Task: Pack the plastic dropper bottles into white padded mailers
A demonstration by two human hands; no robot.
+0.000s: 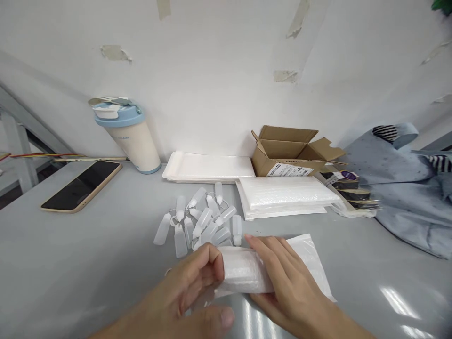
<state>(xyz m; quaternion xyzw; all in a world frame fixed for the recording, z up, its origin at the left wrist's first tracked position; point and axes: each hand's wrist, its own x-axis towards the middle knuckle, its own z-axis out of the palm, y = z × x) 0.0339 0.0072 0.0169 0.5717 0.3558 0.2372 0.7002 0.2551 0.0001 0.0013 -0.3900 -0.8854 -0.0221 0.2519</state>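
Observation:
My right hand grips a white padded envelope, its fingers across the top and its thumb underneath. The envelope looks bulged toward its left end, and its contents cannot be made out. At that left end is my left hand, cupped, with curled fingertips against the edge and the thumb held apart lower down. Something translucent shows below its palm, too hidden to name. Just beyond the hands lies a loose pile of small translucent dropper bottles, several with tethered caps.
Stacked white envelopes lie behind, with another flat white stack by the wall. An open cardboard box stands there. At left are a phone and a tumbler; at right, blue fabric and a tray of dark items.

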